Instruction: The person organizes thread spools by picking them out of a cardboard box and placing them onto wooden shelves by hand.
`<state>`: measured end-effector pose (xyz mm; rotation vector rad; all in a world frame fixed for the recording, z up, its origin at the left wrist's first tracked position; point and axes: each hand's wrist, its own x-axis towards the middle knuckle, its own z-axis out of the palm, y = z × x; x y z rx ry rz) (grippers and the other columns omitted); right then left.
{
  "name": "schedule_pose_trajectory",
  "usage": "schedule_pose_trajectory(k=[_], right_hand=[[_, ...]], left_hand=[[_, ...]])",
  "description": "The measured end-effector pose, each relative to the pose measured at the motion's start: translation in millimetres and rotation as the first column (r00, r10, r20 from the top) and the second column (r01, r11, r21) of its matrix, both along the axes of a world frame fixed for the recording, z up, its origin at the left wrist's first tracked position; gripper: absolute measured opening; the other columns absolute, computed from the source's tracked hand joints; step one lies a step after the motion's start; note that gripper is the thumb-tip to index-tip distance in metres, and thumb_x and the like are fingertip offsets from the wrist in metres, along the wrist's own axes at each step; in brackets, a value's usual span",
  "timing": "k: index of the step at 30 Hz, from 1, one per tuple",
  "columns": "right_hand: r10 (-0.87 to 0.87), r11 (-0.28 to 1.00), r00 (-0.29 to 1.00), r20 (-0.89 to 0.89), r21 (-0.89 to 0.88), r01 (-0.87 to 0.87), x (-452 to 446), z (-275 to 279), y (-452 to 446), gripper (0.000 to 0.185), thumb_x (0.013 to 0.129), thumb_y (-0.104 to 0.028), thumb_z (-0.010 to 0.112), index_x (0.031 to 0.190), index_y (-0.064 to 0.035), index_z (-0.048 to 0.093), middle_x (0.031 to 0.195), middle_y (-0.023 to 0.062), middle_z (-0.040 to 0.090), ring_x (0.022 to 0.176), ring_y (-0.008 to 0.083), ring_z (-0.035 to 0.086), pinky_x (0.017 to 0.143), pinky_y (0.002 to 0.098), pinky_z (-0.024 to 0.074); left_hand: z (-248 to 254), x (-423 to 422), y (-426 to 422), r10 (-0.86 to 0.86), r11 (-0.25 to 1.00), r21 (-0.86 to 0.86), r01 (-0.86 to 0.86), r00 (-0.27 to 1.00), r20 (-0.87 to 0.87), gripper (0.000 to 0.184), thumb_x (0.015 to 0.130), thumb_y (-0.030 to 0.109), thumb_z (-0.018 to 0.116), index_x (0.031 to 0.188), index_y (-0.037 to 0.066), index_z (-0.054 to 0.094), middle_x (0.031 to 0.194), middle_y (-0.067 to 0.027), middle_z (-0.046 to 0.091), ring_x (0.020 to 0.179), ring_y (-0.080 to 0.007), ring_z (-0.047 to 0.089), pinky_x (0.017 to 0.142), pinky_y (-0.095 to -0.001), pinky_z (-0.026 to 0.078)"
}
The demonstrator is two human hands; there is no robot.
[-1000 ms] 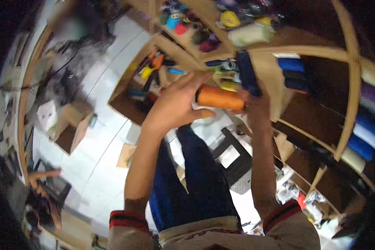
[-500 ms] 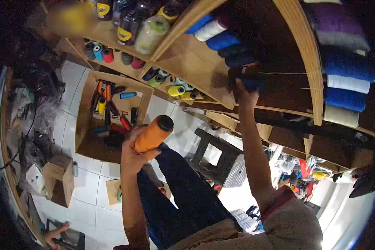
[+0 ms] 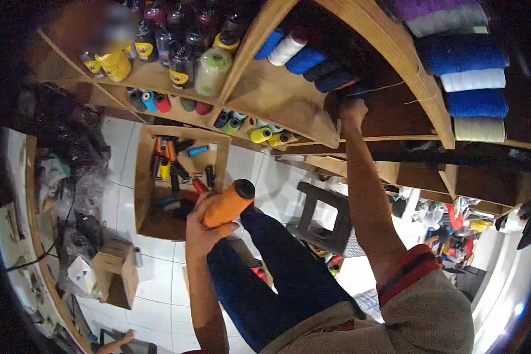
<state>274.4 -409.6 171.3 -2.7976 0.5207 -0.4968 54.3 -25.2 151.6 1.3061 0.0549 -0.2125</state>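
Observation:
My left hand [image 3: 202, 229] is wrapped around a large orange thread cone [image 3: 229, 204], its dark end pointing up and to the right. My right hand [image 3: 353, 112] reaches into a shadowed shelf compartment with its fingers curled. Whatever those fingers hold, if anything, is lost in the dark. Just beyond that hand lies a row of thread spools: a dark one [image 3: 335, 80], a blue one [image 3: 306, 60] and a white one [image 3: 287, 48].
A cardboard box [image 3: 223, 154] of mixed thread cones stands on the tiled floor. Small cones, including a yellow one [image 3: 261, 135], fill the lower shelf. A dark stool [image 3: 320, 217] stands near my legs. Another person's hand [image 3: 123, 340] shows at bottom left.
The view has shifted, so most things appear moved. The dark spool seen at my right hand before is no longer distinct there. My left hand still grips the orange cone.

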Motion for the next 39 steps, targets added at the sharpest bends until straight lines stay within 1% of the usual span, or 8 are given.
schedule_pose_trajectory(k=[4,6,8,15,18,28,35,39], right_hand=[[-0.026,0.7,0.994,-0.104,-0.712,-0.056,6.4,-53.0,-44.6,0.022,0.073,-0.02,0.062,0.085,-0.0017,0.064,0.073,0.0153,0.064,0.073,0.0252,0.065,0.061,0.0358,0.05],[0.063,0.866,0.997,-0.052,-0.493,-0.08,7.7,-42.5,-25.1,0.017,0.071,-0.012,0.062,0.085,-0.0027,0.064,0.075,0.0123,0.064,0.072,0.0232,0.064,0.057,0.0351,0.0494],[0.092,0.842,0.995,-0.036,0.536,-0.059,-14.5,19.1,14.8,0.016,0.07,-0.004,0.061,0.086,-0.004,0.065,0.082,0.0094,0.064,0.073,0.021,0.063,0.054,0.0344,0.0488],[0.943,0.096,0.331,-0.024,0.975,-0.201,-130.8,134.5,185.7,0.079,0.076,-0.014,0.069,0.138,-0.005,0.022,0.131,0.0142,0.04,0.122,0.0219,0.038,0.094,0.0353,0.0432],[0.935,-0.146,0.326,0.14,0.989,-0.006,-159.0,161.2,248.4,0.054,0.083,-0.023,0.062,0.126,-0.0011,0.038,0.105,0.0119,0.059,0.09,0.0158,0.06,0.077,0.0281,0.0491],[0.917,-0.008,0.377,0.128,0.953,-0.303,-157.7,240.3,219.4,0.02,0.085,-0.018,0.06,0.096,-0.0019,0.065,0.072,0.0035,0.062,0.06,0.0075,0.054,0.056,0.0219,0.043],[0.971,0.161,0.217,0.097,0.398,-0.903,-138.6,281.8,219.7,0.022,0.077,-0.023,0.057,0.083,-0.0032,0.063,0.071,0.0153,0.062,0.068,0.0286,0.061,0.064,0.0365,0.0469],[0.961,0.242,0.276,0.018,0.428,-0.871,-172.7,331.8,200.5,0.02,0.076,-0.021,0.056,0.078,-0.0018,0.062,0.068,0.0164,0.061,0.07,0.032,0.06,0.064,0.0391,0.0463]], left_hand=[[14.9,-5.1,15.4,0.049,0.999,-0.003,-0.05,0.995,-0.09,0.054,0.057,0.013,0.081,0.103,-0.001,0.058,0.101,-0.0072,0.055,0.094,-0.0173,0.054,0.083,-0.0286,0.042],[39.8,0.9,20.8,0.088,0.994,0.07,-0.083,0.993,-0.079,0.052,0.058,0.013,0.081,0.103,-0.001,0.059,0.099,-0.0067,0.055,0.091,-0.017,0.054,0.083,-0.0287,0.043],[58.7,3.6,29.0,0.106,0.975,0.198,-0.101,0.994,-0.015,0.048,0.06,0.013,0.08,0.101,-0.001,0.059,0.096,-0.0066,0.056,0.089,-0.0162,0.055,0.081,-0.0283,0.043],[164.1,6.4,21.1,0.094,0.975,-0.168,-0.148,0.952,-0.292,0.036,0.075,0.015,0.071,0.101,-0.006,0.057,0.081,-0.0068,0.06,0.069,-0.0143,0.058,0.063,-0.0262,0.048],[207.9,4.5,22.2,0.091,0.925,-0.316,-0.21,0.931,-0.353,0.037,0.077,0.015,0.069,0.103,-0.006,0.055,0.08,-0.0086,0.061,0.064,-0.0162,0.06,0.055,-0.0272,0.048],[299.7,-14.3,26.9,0.124,0.918,-0.326,-0.224,0.946,-0.3,0.046,0.079,0.028,0.067,0.104,-0.008,0.053,0.081,-0.0118,0.061,0.061,-0.0176,0.06,0.051,-0.027,0.049],[359.3,-20.7,5.4,-0.382,0.485,0.754,0.443,0.883,-0.272,0.04,0.069,0.026,0.076,0.097,0.0,0.064,0.072,-0.0028,0.063,0.062,-0.0103,0.055,0.06,-0.028,0.046],[325.9,-15.5,8.6,0.012,0.845,0.527,0.088,0.983,-0.184,0.04,0.068,0.029,0.075,0.088,-0.004,0.063,0.069,-0.0049,0.062,0.058,-0.0103,0.056,0.049,-0.0252,0.043]])
